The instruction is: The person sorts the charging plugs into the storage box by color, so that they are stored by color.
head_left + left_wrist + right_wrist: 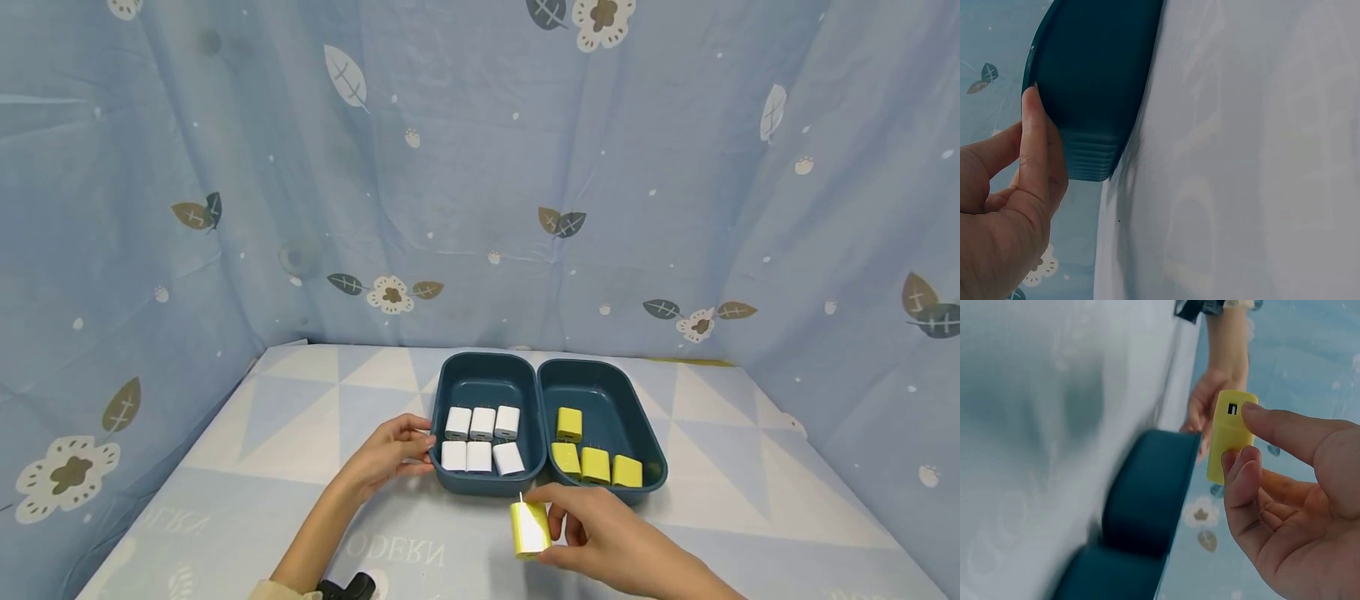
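Note:
Between thumb and fingertips, my right hand (600, 529) pinches a yellow USB charger plug (530, 529) above the cloth, in front of the boxes. One thin prong shows at its top in the head view, and its USB port faces the camera in the right wrist view. The fingers of my left hand (393, 454) touch the left side of a dark teal box (487, 487); the left wrist view shows a fingertip (1032, 100) at its rim. Inside that box several white charger plugs (480, 457) stand in two rows. Several yellow charger plugs (595, 465) are in the right teal box (652, 450).
Both boxes stand side by side on a table with a patterned cloth (720, 467). A blue printed curtain (480, 167) hangs behind and at both sides. A black device (348, 587) lies by my left wrist.

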`<state>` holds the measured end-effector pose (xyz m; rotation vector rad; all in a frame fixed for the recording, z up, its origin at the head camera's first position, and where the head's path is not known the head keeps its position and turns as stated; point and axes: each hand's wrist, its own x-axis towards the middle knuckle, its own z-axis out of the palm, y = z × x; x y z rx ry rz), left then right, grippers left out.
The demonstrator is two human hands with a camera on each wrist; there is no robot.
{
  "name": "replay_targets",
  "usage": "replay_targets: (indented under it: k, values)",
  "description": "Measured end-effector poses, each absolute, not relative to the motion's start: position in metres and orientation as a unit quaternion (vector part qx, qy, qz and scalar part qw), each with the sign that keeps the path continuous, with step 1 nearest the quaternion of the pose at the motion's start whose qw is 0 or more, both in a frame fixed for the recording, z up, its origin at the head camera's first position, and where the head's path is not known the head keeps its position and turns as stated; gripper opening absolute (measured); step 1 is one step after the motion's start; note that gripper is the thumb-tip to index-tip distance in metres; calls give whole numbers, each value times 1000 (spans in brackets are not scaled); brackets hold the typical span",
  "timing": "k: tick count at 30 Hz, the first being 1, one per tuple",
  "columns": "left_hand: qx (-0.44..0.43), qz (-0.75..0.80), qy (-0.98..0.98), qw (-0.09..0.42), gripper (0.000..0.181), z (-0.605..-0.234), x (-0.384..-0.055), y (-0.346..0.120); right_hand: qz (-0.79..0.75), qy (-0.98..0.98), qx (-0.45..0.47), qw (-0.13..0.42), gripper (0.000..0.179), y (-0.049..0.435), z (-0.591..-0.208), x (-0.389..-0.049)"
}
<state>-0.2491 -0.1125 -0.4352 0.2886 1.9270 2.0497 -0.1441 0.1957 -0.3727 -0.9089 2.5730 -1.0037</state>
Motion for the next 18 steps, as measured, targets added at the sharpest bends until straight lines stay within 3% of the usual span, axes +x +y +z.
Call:
replay_targets:
  k: [18]
  values:
    - [106, 713, 675, 156, 40, -436, -249, -114, -327, 902, -279, 45, 47, 258, -367, -176]
